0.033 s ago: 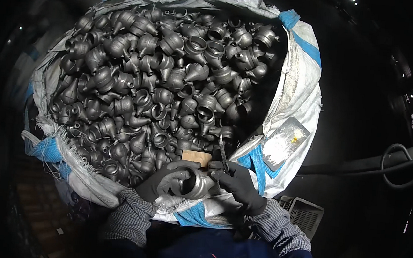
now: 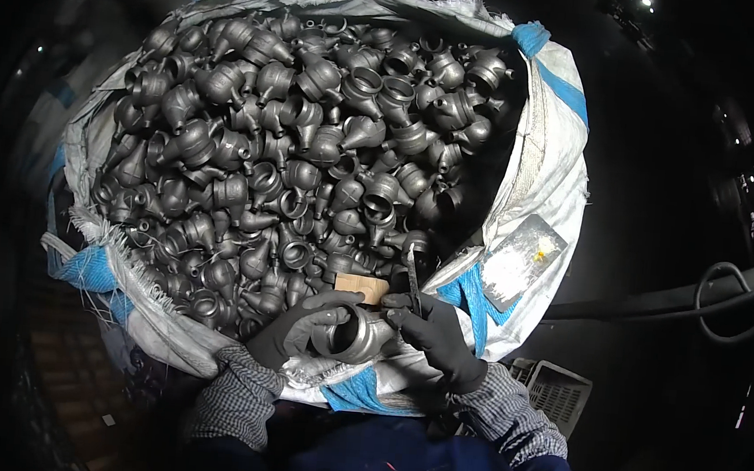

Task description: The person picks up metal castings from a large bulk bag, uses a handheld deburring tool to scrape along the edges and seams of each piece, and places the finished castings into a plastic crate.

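My left hand [image 2: 292, 328], in a dark grey glove, is closed on the side of a grey metal casting [image 2: 372, 345]. The casting's wide round mouth is turned up toward the left, above the near rim of the bag. My gloved right hand [image 2: 441, 340] is closed round a thin, dark, blade-like tool [image 2: 413, 278] that points up and away. Its fingertips are close to the casting's far right side; whether they touch it I cannot tell. Just beyond the casting is a small tan block [image 2: 361, 286], like cardboard or wood.
A large white woven bag [image 2: 550, 116] with blue straps surrounds a heap of similar castings [image 2: 313, 146]. On its right side lies a flat, worn plate [image 2: 521, 263]. A grey plastic crate [image 2: 559, 393] stands at lower right, and a dark bar with a metal loop [image 2: 730, 303] is farther right.
The view has shifted very slightly, with the bag and heap a little to the right. Both hands keep their hold on the casting and the tool.
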`<state>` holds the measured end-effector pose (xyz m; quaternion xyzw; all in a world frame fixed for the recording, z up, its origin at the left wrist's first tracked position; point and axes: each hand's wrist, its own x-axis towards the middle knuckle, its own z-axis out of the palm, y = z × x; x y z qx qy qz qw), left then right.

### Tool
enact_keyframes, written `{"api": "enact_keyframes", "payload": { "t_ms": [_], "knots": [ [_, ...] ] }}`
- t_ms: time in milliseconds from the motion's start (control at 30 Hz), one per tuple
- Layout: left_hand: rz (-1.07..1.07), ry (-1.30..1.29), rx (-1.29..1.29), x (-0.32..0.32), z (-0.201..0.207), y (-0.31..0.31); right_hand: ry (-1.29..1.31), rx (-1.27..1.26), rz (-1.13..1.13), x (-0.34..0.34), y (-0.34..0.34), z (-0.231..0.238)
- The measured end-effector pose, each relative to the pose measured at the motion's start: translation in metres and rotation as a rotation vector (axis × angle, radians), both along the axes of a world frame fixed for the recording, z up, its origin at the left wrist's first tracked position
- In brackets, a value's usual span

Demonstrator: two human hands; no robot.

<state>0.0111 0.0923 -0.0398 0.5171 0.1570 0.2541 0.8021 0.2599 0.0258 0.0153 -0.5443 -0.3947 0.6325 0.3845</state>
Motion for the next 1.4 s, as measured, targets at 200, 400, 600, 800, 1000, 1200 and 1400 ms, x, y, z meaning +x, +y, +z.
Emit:
{"api": "enact_keyframes", "payload": {
  "t_ms": [200, 400, 600, 800, 1000, 1200, 1400],
  "knots": [
    [0.37, -0.408, -0.747, -0.035, 0.022, -0.044, 0.351, -0.028, -0.245, -0.035, -0.01, 0.005],
    [0.584, -0.765, -0.684, -0.03, -0.037, -0.075, 0.116, 0.161, -0.187, -0.076, -0.028, 0.031],
    [0.727, -0.689, -0.806, -0.032, 0.002, -0.069, 0.323, -0.092, 0.025, -0.097, -0.065, 0.059],
    [0.675, -0.912, -0.874, -0.028, 0.011, -0.075, 0.185, 0.004, 0.145, -0.095, -0.072, 0.062],
    [0.655, -0.74, -0.77, -0.029, 0.016, -0.069, 0.104, 0.078, 0.235, -0.08, -0.079, 0.063],
    [0.471, -0.849, -0.741, -0.034, 0.019, -0.064, -0.091, 0.207, 0.336, -0.07, -0.083, 0.054],
    [0.515, -0.849, -0.827, -0.024, 0.028, -0.068, -0.156, 0.431, 0.357, -0.07, -0.081, 0.059]
  ]
}}
